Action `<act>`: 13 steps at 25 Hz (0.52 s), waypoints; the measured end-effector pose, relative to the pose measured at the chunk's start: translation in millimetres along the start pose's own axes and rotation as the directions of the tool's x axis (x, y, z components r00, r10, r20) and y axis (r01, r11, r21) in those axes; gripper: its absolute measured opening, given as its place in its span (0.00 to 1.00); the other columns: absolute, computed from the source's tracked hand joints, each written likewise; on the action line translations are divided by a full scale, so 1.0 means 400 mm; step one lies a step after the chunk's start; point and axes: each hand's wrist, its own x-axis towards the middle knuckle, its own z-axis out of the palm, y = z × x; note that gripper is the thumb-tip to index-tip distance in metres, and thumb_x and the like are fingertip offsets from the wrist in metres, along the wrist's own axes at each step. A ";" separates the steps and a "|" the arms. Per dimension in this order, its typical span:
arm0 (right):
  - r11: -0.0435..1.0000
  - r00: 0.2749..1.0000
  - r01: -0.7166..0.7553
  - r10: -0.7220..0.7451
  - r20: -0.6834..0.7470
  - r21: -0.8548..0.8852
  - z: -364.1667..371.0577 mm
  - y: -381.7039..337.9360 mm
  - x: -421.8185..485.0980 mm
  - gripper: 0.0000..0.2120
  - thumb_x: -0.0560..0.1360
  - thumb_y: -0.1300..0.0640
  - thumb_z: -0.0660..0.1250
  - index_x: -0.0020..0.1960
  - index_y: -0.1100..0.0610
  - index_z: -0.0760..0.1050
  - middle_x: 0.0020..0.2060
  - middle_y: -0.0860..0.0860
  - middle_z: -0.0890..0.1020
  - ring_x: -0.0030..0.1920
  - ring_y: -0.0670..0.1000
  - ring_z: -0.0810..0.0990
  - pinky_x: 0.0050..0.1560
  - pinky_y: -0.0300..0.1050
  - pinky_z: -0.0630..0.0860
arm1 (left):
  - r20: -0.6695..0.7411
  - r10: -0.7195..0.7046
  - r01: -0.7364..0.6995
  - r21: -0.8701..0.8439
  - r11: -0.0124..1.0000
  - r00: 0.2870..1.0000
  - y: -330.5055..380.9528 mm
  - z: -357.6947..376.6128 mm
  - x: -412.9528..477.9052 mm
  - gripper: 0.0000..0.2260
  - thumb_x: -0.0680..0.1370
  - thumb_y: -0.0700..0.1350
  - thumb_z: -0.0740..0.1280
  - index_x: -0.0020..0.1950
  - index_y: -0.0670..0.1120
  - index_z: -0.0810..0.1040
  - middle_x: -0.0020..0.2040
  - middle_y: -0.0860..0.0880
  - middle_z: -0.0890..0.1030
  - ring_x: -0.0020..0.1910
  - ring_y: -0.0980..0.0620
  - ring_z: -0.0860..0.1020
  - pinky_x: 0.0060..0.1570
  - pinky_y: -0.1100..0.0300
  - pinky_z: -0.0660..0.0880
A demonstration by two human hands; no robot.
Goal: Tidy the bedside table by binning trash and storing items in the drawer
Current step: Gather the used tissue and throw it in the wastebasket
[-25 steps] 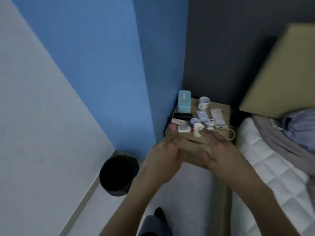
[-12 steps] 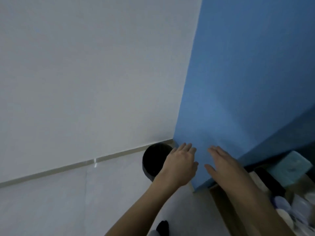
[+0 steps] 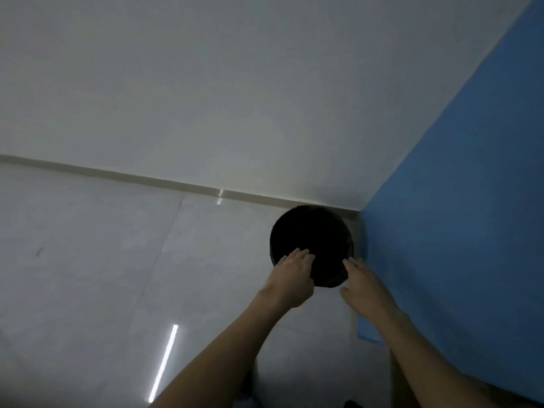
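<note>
A white wall fills the upper view and meets a pale glossy tiled floor along a beige baseboard; a second wall, blue, closes the corner on the right. One round black bin stands on the floor in that corner, just beside the blue wall. Two bare hands reach to it. The left hand lies on the near left rim, though in the dim blur I cannot tell whether its fingers curl over the edge. The right hand is spread, fingers straight, its tips at the bin's right side, holding nothing.
</note>
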 end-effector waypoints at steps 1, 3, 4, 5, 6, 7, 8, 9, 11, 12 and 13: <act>1.000 1.000 0.014 -0.014 0.017 -0.015 0.060 0.032 0.060 0.29 0.76 0.60 0.60 0.74 0.59 0.53 0.75 0.56 0.59 0.75 0.56 0.54 0.74 0.50 0.58 | 0.013 -0.026 0.026 0.000 1.000 1.000 -0.022 0.069 0.044 0.25 0.77 0.39 0.59 0.74 0.42 0.61 0.76 0.45 0.61 0.76 0.47 0.56 0.74 0.51 0.56; 0.996 0.997 0.054 -0.050 0.052 -0.068 0.165 0.077 0.167 0.28 0.75 0.62 0.61 0.73 0.60 0.57 0.72 0.57 0.64 0.74 0.57 0.56 0.72 0.51 0.60 | 0.042 -0.063 0.063 0.008 0.998 0.997 -0.067 0.185 0.116 0.26 0.77 0.37 0.59 0.75 0.42 0.60 0.76 0.45 0.60 0.76 0.47 0.56 0.75 0.53 0.55; 0.993 0.995 0.061 -0.052 0.084 -0.103 0.216 0.098 0.213 0.28 0.74 0.63 0.62 0.72 0.61 0.58 0.71 0.58 0.65 0.73 0.58 0.58 0.72 0.51 0.60 | 0.071 -0.066 0.064 0.025 0.998 0.995 -0.091 0.234 0.147 0.26 0.76 0.37 0.58 0.75 0.42 0.59 0.77 0.45 0.60 0.76 0.47 0.55 0.75 0.53 0.54; 0.986 0.992 0.073 -0.056 0.114 -0.148 0.277 0.121 0.260 0.27 0.74 0.63 0.63 0.71 0.62 0.60 0.70 0.58 0.67 0.72 0.58 0.60 0.71 0.52 0.61 | 0.104 -0.057 0.051 0.052 0.997 0.993 -0.117 0.289 0.178 0.27 0.76 0.36 0.58 0.75 0.42 0.58 0.77 0.45 0.59 0.76 0.47 0.55 0.74 0.53 0.54; 0.977 0.990 0.088 -0.063 0.130 -0.194 0.324 0.139 0.298 0.26 0.73 0.64 0.63 0.70 0.62 0.61 0.68 0.58 0.68 0.70 0.58 0.63 0.70 0.52 0.63 | 0.137 -0.047 0.037 0.079 0.996 0.989 -0.141 0.329 0.208 0.27 0.76 0.37 0.58 0.75 0.42 0.58 0.77 0.44 0.59 0.76 0.46 0.56 0.74 0.54 0.55; 0.964 0.985 0.117 -0.083 0.148 -0.238 0.374 0.153 0.338 0.26 0.73 0.64 0.62 0.70 0.61 0.62 0.67 0.58 0.70 0.69 0.58 0.64 0.68 0.52 0.64 | 0.166 -0.037 0.020 0.105 0.994 0.986 -0.173 0.368 0.235 0.26 0.76 0.37 0.58 0.75 0.42 0.58 0.76 0.44 0.60 0.75 0.46 0.58 0.73 0.54 0.56; 0.952 0.982 0.139 -0.097 0.160 -0.274 0.416 0.164 0.370 0.25 0.73 0.64 0.62 0.69 0.61 0.63 0.66 0.57 0.71 0.67 0.58 0.66 0.68 0.52 0.64 | 0.187 -0.031 0.007 0.128 0.992 0.982 -0.205 0.401 0.261 0.26 0.76 0.36 0.58 0.74 0.41 0.59 0.75 0.43 0.63 0.74 0.45 0.60 0.72 0.54 0.57; 0.942 0.980 0.151 -0.104 0.168 -0.299 0.448 0.173 0.394 0.25 0.73 0.65 0.62 0.69 0.61 0.63 0.65 0.57 0.72 0.66 0.57 0.66 0.68 0.52 0.62 | 0.196 -0.025 -0.004 0.150 0.989 0.980 -0.232 0.427 0.283 0.24 0.76 0.36 0.58 0.73 0.41 0.61 0.73 0.43 0.65 0.72 0.45 0.62 0.71 0.53 0.58; 0.925 0.979 0.163 -0.109 0.171 -0.343 0.519 0.191 0.448 0.24 0.73 0.65 0.61 0.68 0.61 0.64 0.64 0.58 0.73 0.66 0.57 0.67 0.71 0.54 0.57 | 0.198 -0.016 -0.026 0.209 0.978 0.980 -0.290 0.497 0.336 0.22 0.76 0.36 0.58 0.71 0.41 0.65 0.69 0.43 0.70 0.69 0.45 0.65 0.71 0.53 0.58; 0.916 0.979 0.166 -0.109 0.172 -0.365 0.541 0.197 0.467 0.23 0.73 0.66 0.60 0.68 0.60 0.65 0.64 0.58 0.73 0.66 0.57 0.67 0.73 0.55 0.55 | 0.195 -0.011 -0.036 0.238 0.971 0.981 -0.312 0.523 0.356 0.20 0.76 0.36 0.58 0.69 0.41 0.66 0.68 0.44 0.71 0.69 0.45 0.65 0.71 0.53 0.57; 0.904 0.980 0.172 -0.116 0.163 -0.392 0.556 0.203 0.483 0.22 0.74 0.65 0.60 0.67 0.60 0.65 0.63 0.57 0.74 0.66 0.57 0.68 0.74 0.57 0.52 | 0.180 -0.002 -0.046 0.262 0.964 0.984 -0.328 0.544 0.373 0.20 0.76 0.36 0.58 0.68 0.41 0.68 0.66 0.44 0.73 0.69 0.45 0.65 0.72 0.53 0.56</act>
